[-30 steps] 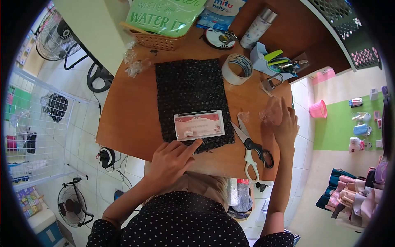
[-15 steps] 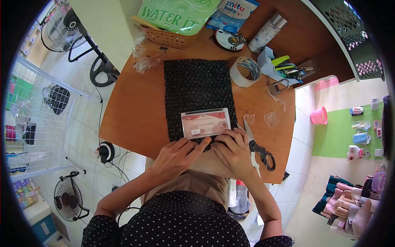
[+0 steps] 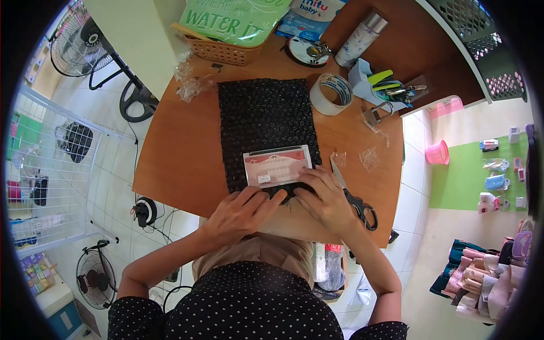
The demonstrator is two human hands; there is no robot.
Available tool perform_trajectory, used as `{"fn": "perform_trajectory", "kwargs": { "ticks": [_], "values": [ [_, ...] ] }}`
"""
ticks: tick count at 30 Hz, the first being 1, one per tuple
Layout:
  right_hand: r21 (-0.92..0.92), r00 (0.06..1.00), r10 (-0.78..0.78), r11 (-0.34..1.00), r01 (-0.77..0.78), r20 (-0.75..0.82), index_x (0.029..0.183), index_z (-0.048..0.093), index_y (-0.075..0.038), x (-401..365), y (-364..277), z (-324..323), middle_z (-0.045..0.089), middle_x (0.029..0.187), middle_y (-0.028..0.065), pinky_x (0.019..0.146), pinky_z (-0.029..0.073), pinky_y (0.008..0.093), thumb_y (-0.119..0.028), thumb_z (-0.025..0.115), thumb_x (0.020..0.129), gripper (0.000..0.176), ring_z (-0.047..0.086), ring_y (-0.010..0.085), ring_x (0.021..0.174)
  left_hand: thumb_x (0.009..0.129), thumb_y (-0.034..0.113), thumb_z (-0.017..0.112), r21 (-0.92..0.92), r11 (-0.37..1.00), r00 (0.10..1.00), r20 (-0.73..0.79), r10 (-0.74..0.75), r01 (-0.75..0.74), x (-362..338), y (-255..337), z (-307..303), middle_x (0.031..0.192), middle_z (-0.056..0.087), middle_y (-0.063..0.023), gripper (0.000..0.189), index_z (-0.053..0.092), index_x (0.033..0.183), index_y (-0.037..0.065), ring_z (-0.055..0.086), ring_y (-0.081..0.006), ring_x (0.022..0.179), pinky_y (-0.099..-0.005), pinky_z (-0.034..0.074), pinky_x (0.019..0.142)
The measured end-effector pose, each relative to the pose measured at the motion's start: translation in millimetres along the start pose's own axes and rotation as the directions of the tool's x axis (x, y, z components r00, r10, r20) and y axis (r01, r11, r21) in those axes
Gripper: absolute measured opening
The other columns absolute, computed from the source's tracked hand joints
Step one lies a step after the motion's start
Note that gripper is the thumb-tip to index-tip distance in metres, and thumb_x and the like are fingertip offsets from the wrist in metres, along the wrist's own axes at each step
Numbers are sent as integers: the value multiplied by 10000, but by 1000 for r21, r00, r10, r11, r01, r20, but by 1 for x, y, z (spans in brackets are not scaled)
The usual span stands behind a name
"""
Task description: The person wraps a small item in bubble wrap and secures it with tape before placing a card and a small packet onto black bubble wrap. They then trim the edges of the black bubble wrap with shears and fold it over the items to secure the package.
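Black bubble wrap [image 3: 266, 113] lies spread on the wooden desk, with a flat clear case with a pink and white label [image 3: 277, 166] on its lower part. My left hand [image 3: 241, 211] is at the wrap's near left edge, fingers bent against it just below the case. On the near right, my right hand [image 3: 323, 198] has its fingers curled over the wrap's edge and touching the case's lower right corner. The near edge of the wrap is folded up a little between both hands. Scissors [image 3: 356, 201] lie beside my right hand.
A tape roll [image 3: 331, 94] stands right of the wrap, near a padlock [image 3: 378, 114] and a blue pen holder [image 3: 371, 88]. Behind are a woven basket [image 3: 224, 52], a floral bottle [image 3: 361, 39] and a round dish [image 3: 306, 51]. Plastic scraps [image 3: 194, 88] lie at the left.
The view has shifted slightly. My right hand's fingers have moved onto the case's lower right corner, and the near edge of the wrap is gathered slightly more.
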State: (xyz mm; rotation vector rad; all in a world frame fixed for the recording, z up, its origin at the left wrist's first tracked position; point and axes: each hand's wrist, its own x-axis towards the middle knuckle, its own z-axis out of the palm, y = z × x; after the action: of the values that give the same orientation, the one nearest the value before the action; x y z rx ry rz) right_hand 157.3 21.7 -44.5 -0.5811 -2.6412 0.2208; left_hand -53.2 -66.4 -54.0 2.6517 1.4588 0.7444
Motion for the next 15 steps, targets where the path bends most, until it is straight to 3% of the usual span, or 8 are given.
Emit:
{"fn": "perform_trajectory", "kwargs": {
  "ticks": [5, 7, 8, 10, 15],
  "values": [
    [168, 996, 69, 984, -58, -59, 781, 578, -15, 11, 6, 2, 570, 936, 85, 788, 477, 373, -61, 633, 701, 108, 549, 255, 962, 755, 138, 654, -48, 998, 992, -119, -47, 41, 13, 0, -4, 885, 585, -29, 450, 560, 1188, 54, 552, -192, 937, -316, 487, 688],
    [284, 972, 228, 929, -236, 58, 815, 604, -12, 14, 8, -3, 579, 911, 106, 755, 468, 351, -46, 686, 704, 143, 565, 271, 898, 734, 147, 691, -65, 993, 991, -85, -103, 97, 13, -5, 2, 932, 593, -48, 465, 565, 1172, 56, 559, -207, 944, -337, 480, 719],
    [285, 972, 227, 929, -234, 58, 815, 604, -12, 17, 8, -3, 579, 911, 106, 755, 468, 351, -46, 686, 704, 143, 565, 271, 898, 734, 147, 691, -64, 993, 991, -85, -104, 98, 14, -7, 4, 932, 593, -48, 465, 565, 1172, 56, 559, -207, 944, -337, 480, 719],
    [320, 962, 271, 910, -265, 24, 809, 595, -11, 22, 7, -2, 571, 844, 104, 699, 450, 357, -48, 687, 713, 138, 549, 263, 811, 705, 134, 716, -306, 902, 941, -49, -334, 305, 15, -10, 5, 991, 601, -82, 477, 569, 1153, 61, 558, -225, 963, -370, 472, 762],
    [284, 941, 333, 898, -336, 62, 810, 593, -7, 29, 8, -2, 556, 823, 107, 667, 431, 361, -56, 694, 713, 148, 524, 275, 766, 688, 61, 711, -295, 899, 894, -216, -393, 324, 25, -19, 8, 952, 626, -107, 492, 550, 1152, 42, 588, -256, 902, -402, 463, 811]
  ]
}}
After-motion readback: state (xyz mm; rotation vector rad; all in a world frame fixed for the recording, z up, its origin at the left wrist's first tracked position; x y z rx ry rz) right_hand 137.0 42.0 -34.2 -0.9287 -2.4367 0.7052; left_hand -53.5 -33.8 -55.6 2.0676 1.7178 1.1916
